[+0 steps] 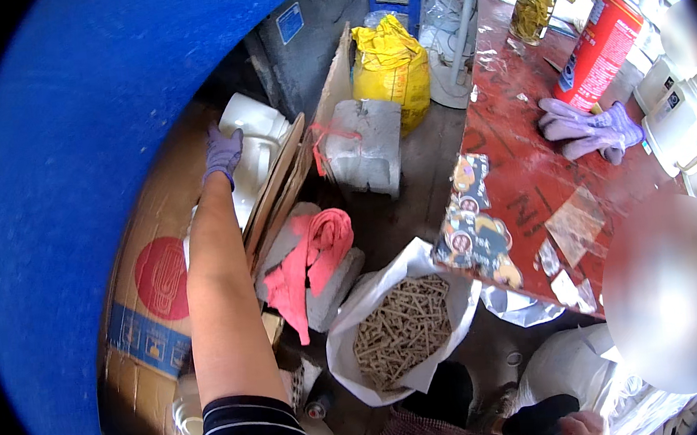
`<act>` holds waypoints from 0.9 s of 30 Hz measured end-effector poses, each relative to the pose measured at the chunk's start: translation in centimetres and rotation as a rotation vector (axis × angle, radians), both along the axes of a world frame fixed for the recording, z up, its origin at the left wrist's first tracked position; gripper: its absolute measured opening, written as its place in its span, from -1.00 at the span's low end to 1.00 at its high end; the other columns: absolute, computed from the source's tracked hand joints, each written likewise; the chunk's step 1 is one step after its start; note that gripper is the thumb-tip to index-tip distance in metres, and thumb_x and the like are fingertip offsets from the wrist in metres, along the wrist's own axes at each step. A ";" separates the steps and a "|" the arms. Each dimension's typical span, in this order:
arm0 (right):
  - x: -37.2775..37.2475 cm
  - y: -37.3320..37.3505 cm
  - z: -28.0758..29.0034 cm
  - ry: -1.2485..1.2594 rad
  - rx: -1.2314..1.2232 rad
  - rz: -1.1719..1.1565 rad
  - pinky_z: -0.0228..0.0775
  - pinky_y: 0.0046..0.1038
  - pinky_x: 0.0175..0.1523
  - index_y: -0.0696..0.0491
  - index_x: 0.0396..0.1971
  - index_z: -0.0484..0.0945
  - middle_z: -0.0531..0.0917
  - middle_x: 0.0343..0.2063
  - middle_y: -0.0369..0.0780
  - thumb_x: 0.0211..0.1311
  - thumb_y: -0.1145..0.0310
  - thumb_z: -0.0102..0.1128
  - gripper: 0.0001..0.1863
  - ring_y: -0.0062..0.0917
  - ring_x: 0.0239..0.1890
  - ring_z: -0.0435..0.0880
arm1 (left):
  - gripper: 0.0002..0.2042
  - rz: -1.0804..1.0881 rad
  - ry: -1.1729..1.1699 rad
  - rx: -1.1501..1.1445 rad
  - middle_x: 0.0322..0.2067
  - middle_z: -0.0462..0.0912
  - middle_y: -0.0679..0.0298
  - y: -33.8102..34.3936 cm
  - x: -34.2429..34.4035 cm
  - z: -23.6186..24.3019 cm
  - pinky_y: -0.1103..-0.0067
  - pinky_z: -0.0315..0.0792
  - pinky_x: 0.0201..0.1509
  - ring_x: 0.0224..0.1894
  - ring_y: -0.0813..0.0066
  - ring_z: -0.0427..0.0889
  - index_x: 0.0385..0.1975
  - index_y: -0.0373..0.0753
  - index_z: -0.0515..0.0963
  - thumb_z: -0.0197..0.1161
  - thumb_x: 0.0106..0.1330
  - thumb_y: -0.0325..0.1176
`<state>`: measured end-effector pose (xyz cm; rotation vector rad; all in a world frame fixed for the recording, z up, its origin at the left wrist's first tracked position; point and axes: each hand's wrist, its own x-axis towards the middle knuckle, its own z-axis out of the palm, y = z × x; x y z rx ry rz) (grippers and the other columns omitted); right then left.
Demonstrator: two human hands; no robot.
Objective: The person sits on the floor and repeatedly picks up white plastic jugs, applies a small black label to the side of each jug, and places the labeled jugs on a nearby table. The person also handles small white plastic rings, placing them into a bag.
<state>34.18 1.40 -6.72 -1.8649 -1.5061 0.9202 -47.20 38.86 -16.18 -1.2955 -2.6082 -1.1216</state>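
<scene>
At the left, inside the cardboard box (167, 201), white containers (254, 115) are lying beside the gloved left hand (223, 152); I cannot tell whether its fingers are gripping. The right hand is not showing. With containers crowding together, careless pulling could be toppling a neighbour.

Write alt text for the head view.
A purple-gloved left hand is at white containers in a cardboard box. To the right, an open sack of tan sticks stands by a red table with a purple glove and red can.
</scene>
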 end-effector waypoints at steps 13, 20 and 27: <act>-7.5 -1.7 -5.1 -0.270 -0.401 0.195 0.49 -0.45 -0.06 0.04 -0.09 0.64 0.71 -0.35 -0.16 0.36 0.45 0.13 -0.81 -0.46 -0.22 0.70 | -0.35 -0.031 -0.023 -0.055 0.18 0.48 -0.11 2.9 -1.9 -0.6 0.38 0.33 0.31 0.22 0.07 0.48 0.19 -0.37 0.43 0.38 0.13 -0.14; -4.0 -2.9 -8.8 -0.294 -0.451 0.296 0.51 -0.30 -0.09 0.03 -0.13 0.64 0.72 -0.29 -0.06 0.32 0.46 0.14 -0.82 -0.26 -0.21 0.73 | -0.60 -0.154 -0.149 0.100 -0.08 0.68 0.02 -5.7 0.0 5.8 0.45 0.50 -0.01 -0.08 0.27 0.64 0.02 -0.39 0.57 0.30 0.22 -0.32; -4.5 -2.6 -11.5 -0.396 -0.135 0.458 0.52 -0.32 -0.38 0.07 -0.45 0.64 0.67 -0.56 -0.13 0.09 0.41 0.21 -0.92 -0.25 -0.49 0.72 | -0.65 -0.347 -0.094 -0.098 -0.07 0.67 -0.01 -18.6 3.0 12.7 0.38 0.45 0.08 -0.03 0.15 0.64 0.02 -0.38 0.55 0.26 0.27 -0.37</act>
